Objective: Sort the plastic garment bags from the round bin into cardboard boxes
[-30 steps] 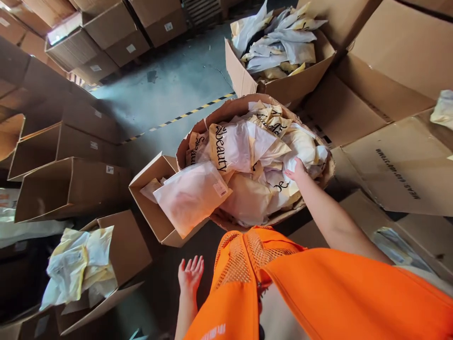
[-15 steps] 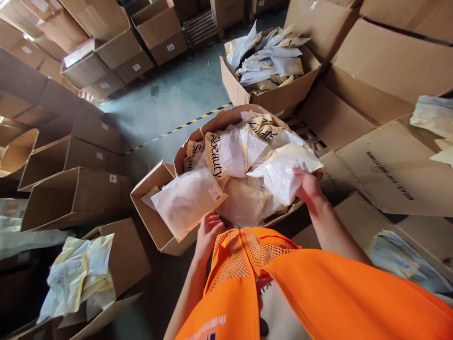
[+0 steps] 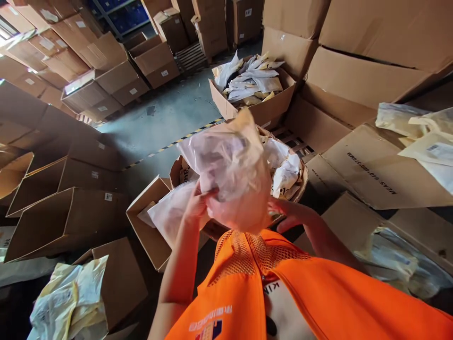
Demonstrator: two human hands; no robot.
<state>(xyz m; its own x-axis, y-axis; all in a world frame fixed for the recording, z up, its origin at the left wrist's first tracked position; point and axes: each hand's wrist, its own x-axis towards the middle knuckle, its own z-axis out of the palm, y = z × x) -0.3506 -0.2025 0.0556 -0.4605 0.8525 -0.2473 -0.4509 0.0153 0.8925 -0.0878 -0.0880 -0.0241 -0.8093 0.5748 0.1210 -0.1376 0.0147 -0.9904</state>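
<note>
A blurred plastic mailer bag (image 3: 233, 174), clear on the left and cream on the right, is raised in front of me. My left hand (image 3: 198, 203) is closed on its lower left edge. Close by the bag's right edge is my right hand (image 3: 292, 215), its thumb and fingers apart; whether the fingertips touch the bag is unclear. Behind and below, the round cardboard bin (image 3: 305, 177) holds more bags, including a crumpled white one (image 3: 287, 172). A flat pale mailer (image 3: 173, 205) lies over a small carton (image 3: 143, 193) left of the bin, partly hidden by my left arm.
A carton full of mailers (image 3: 255, 111) stands beyond the bin. Open cartons (image 3: 85, 212) line the left, and another with bags (image 3: 71, 297) is at lower left. Large boxes and a printed carton (image 3: 364, 165) stand at right. Striped tape (image 3: 191, 134) crosses the floor.
The bag has come up from the bin and now covers much of it. My left hand has moved up and closed on the bag. My right hand has let go of the white bag.
</note>
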